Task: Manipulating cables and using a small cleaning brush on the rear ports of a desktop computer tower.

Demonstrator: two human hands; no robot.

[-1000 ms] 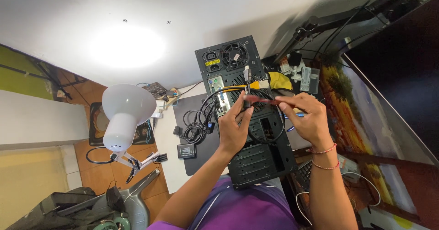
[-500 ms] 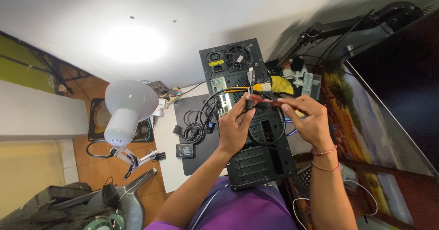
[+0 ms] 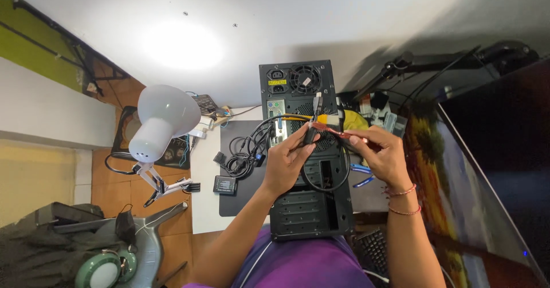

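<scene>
Black cable loop (image 3: 326,173) over computer case (image 3: 303,150): pinched as before in left hand (image 3: 286,161) and right hand (image 3: 381,153), fingers clamped. Grip unchanged; slightly lowered.

Both hands meet in one grip above the back panel of the black computer case (image 3: 309,167), the left hand (image 3: 286,165) and right hand (image 3: 381,153) pinching a red-handled tool (image 3: 332,131) and a black cable (image 3: 326,179) that loops just below the grip. Left of the grip a tangle of black cables (image 3: 243,153) and a small adapter (image 3: 225,183) crowd the dark mat (image 3: 240,199). Further left stands the white lamp (image 3: 160,122). Right of the grip, blue-handled tools (image 3: 361,170) lie close, with clutter beyond.
</scene>
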